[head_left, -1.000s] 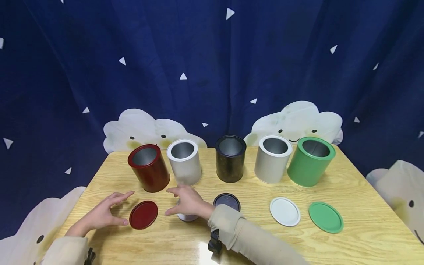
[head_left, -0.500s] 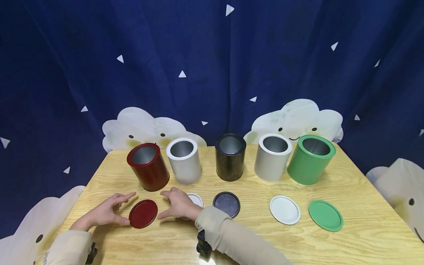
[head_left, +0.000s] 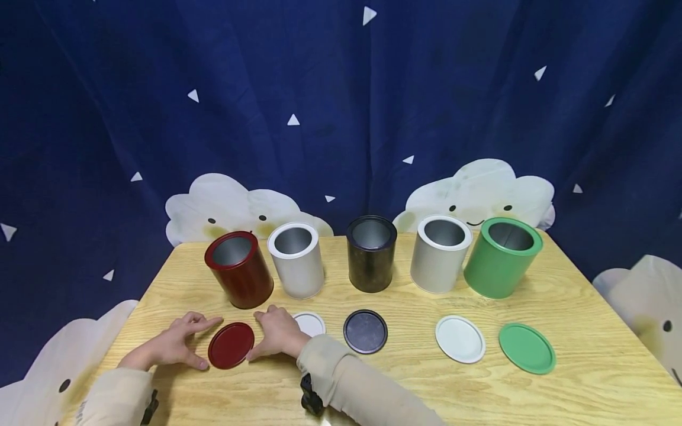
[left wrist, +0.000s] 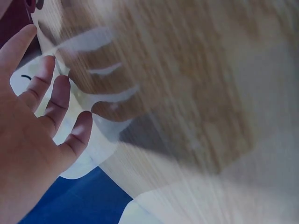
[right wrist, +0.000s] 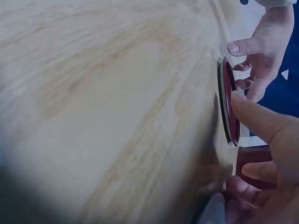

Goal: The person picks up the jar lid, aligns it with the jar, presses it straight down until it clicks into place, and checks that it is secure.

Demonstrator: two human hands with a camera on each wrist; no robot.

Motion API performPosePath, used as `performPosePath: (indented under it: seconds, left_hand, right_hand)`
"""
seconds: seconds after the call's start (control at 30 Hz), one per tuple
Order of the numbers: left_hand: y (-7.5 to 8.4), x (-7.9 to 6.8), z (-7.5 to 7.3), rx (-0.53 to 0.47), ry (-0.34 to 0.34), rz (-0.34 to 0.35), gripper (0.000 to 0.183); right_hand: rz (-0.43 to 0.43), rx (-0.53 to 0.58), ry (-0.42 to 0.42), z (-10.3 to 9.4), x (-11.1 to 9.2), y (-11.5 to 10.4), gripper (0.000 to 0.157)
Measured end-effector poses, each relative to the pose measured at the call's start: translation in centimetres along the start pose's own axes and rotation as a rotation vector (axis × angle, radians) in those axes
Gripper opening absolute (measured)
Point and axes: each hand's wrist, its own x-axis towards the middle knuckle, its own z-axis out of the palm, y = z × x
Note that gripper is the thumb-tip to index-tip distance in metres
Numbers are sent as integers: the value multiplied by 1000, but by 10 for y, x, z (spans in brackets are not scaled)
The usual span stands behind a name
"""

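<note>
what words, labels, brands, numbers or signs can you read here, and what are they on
Nothing is readable.
Left sleeve: small dark marks, possibly lettering, too small to read.
Five tins, five lids: no lettering visible.
Curtain: printed shapes, no lettering visible.

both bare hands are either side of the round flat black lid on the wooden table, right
The colour is wrong: in the head view, the left hand and right hand are either side of the round flat dark red lid on the wooden table.
</note>
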Motion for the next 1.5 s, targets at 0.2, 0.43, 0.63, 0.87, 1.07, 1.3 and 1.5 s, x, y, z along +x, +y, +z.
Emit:
performPosePath:
  seconds: [0.2,0.43,0.63,0.87,1.07,1.3,1.5]
  left_hand:
    - [3,2,3,72,11,-46,83]
    - [5,4,8,106,36,-60,78]
    - [6,6,10,126,43,-42,76]
    - [8,10,10,165,76,-3,77]
    - [6,10,10,182,93,36,77]
    - [1,6,11,106,118,110,77]
    - [-1,4,9,-15,115,135,74]
  right_hand:
    - [60,-88,7,1,1,-5,66]
    - [75,-184,3,6,2,-8,62]
    - [59,-219,-3,10,3,-10,58]
    - [56,-224,6,8,2,-11,61]
    - [43,-209,19,6,1,-10,62]
    - [-6,-141,32,7,-1,-4,67]
    - [-48,-1,3,1,1,2,70]
